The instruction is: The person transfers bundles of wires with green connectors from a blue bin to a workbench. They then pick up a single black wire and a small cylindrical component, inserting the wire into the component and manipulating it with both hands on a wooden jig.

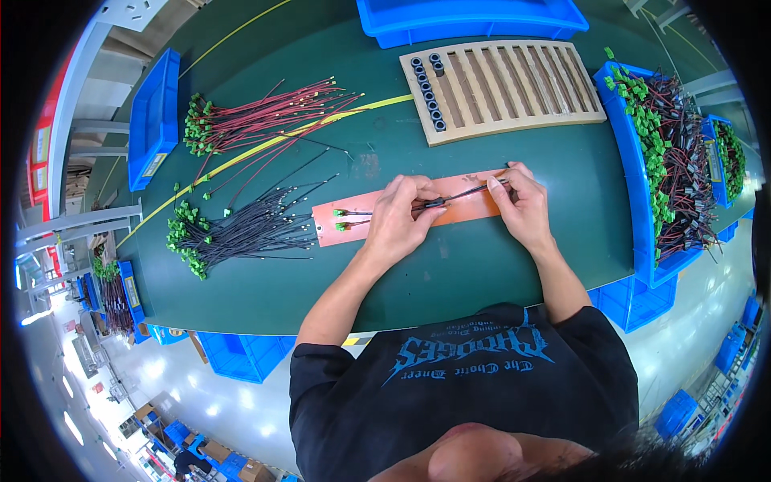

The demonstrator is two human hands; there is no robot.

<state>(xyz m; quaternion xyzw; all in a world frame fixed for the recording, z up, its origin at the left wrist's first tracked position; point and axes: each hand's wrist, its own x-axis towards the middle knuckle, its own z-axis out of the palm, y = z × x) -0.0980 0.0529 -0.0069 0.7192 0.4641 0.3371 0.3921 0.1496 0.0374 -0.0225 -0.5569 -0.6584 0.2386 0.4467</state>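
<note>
Over an orange-pink board (pixel 331 234) on the green table, both my hands work on dark wires (pixel 466 192) that run between them. My left hand (pixel 399 221) is closed, pinching the wires at a short black piece (pixel 434 202), which looks like a ring or sleeve. Farther right, my right hand (pixel 522 207) grips the same wires between thumb and fingers near their end. At the board's left end lie two green connectors (pixel 343 226), their leads passing under my left hand. What sits beneath my left fingers is hidden.
To the left lie a bundle of black wires (pixel 257 225) and a bundle of red wires (pixel 273 120), both with green connectors. A slotted wooden tray (pixel 554 84) holds several black rings (pixel 427 96). Blue bins (pixel 634 173) stand right, left and at the back.
</note>
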